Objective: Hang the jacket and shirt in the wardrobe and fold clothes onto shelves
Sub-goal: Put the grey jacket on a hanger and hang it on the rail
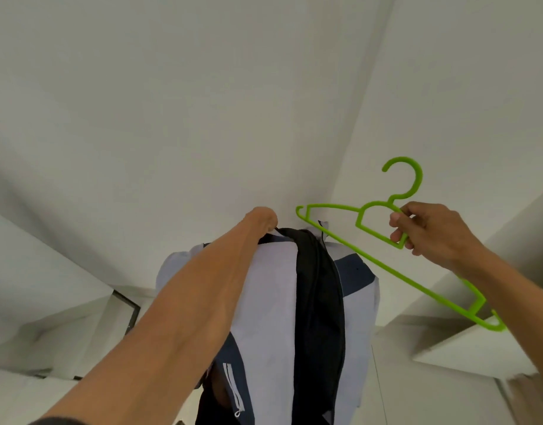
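A jacket [270,289] in pale lilac, navy and black hangs in front of me, held up high by its collar. My left hand [262,219] grips the black collar at the top, fingers hidden behind the fabric. To the right, my right hand [429,231] holds a bright green plastic hanger [377,256] by its neck, below the hook. The hanger tilts down to the right, and its left tip lies just behind the jacket's collar. No shirt is in view.
The camera looks upward at a white ceiling and white walls. A white wardrobe edge or shelf [466,348] juts in at the lower right, and a dark-framed opening [129,311] shows at the lower left.
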